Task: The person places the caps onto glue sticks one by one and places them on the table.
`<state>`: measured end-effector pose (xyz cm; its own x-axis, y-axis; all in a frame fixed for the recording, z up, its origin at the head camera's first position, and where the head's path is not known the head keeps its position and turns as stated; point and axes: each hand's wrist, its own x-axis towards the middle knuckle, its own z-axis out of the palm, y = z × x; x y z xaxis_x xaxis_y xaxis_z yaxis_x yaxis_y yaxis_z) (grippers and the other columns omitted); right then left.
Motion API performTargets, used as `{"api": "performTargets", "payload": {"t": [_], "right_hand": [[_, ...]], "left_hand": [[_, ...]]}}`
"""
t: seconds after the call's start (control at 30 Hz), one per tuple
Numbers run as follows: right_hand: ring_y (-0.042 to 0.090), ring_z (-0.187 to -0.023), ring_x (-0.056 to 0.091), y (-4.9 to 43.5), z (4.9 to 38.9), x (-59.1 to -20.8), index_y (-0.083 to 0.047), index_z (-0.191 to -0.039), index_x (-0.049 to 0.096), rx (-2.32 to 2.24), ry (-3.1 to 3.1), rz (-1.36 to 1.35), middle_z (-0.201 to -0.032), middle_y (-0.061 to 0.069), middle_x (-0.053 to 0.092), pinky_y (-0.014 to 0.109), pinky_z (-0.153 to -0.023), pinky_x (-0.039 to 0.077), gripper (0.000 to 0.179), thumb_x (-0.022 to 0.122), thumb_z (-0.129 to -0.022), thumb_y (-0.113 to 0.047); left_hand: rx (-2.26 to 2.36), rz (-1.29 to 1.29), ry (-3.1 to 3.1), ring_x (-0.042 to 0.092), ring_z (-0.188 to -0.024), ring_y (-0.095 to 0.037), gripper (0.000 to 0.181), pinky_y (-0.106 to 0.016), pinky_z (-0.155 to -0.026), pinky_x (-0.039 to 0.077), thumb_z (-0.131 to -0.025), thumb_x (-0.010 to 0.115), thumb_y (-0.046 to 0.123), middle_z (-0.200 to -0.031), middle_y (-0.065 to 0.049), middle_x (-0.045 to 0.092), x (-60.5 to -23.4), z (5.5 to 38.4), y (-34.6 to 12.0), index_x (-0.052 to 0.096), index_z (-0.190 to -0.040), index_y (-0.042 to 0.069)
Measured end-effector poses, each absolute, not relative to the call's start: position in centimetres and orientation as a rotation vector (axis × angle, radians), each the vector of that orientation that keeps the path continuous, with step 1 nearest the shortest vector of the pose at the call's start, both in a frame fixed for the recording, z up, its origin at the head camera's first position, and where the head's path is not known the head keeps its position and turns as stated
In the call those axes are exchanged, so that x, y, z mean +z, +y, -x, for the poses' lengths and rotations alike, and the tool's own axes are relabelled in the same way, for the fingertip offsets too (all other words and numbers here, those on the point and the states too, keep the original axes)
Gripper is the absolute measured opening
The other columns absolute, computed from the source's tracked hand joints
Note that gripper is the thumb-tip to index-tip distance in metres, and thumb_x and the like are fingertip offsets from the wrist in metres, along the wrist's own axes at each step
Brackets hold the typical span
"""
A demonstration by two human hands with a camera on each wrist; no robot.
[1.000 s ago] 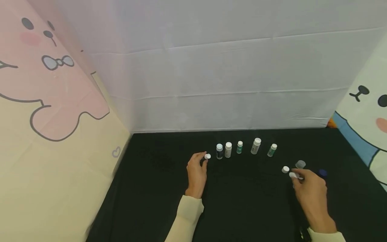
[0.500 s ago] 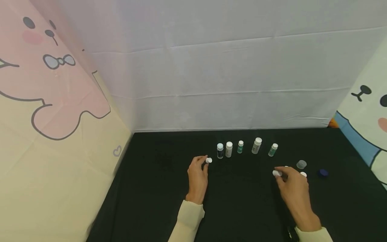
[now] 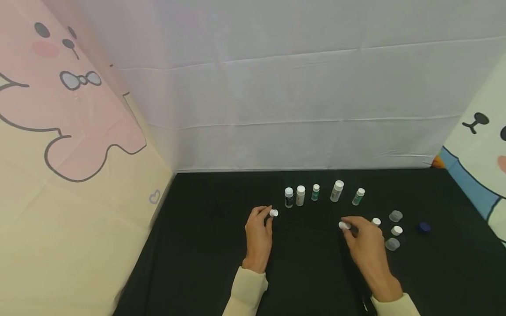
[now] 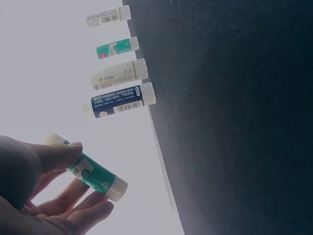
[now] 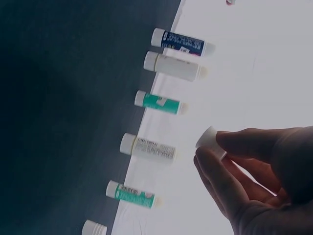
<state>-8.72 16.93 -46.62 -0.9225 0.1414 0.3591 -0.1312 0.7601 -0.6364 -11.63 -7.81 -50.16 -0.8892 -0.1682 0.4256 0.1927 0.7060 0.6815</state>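
Green-labelled tube [image 4: 100, 178] was tilted in the pinch of your left hand [image 3: 258, 241], left of the standing navy tube [image 3: 289, 199] and nearer you. Your right hand [image 3: 365, 243] was clamped on a small white piece [image 5: 209, 139], well right of the navy tube. A white tube [image 3: 300, 197] stood just beside the navy tube.

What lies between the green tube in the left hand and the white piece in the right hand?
In the head view, only bare black tabletop shows between the green tube and the white piece; the standing tubes are farther back.
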Motion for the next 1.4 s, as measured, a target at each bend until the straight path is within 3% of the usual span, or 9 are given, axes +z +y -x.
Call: {"api": "performTargets", "payload": {"t": [0.43, 1.4], "right_hand": [[0.034, -0.090, 0.075, 14.2, 8.6, -46.5, 0.004, -0.103, 0.078, 1.045, -2.570, -0.082, -0.103, 0.020, 0.078, 0.051, -0.074, 0.062, 0.020, 0.079, -0.085, 0.013], [0.029, -0.094, 0.073, 10.7, 9.2, -46.5, 0.003, -0.108, 0.078, 1.182, -2.592, -0.207, -0.109, 0.017, 0.077, 0.048, -0.079, 0.063, 0.024, 0.077, -0.087, 0.014]], "left_hand": [[-1.010, 0.033, -2.462, 0.070, -0.109, -0.029, 0.031, -0.040, -0.093, 0.061, -0.090, 0.078, -0.009, -0.120, -0.013, 0.070, -49.9, 10.3, -7.7, 0.078, -0.120, -0.001], [-0.916, 0.075, -2.462, 0.070, -0.106, -0.028, 0.028, -0.039, -0.090, 0.061, -0.090, 0.079, -0.008, -0.116, -0.012, 0.070, -50.3, 9.9, -7.6, 0.079, -0.117, -0.001]]}}
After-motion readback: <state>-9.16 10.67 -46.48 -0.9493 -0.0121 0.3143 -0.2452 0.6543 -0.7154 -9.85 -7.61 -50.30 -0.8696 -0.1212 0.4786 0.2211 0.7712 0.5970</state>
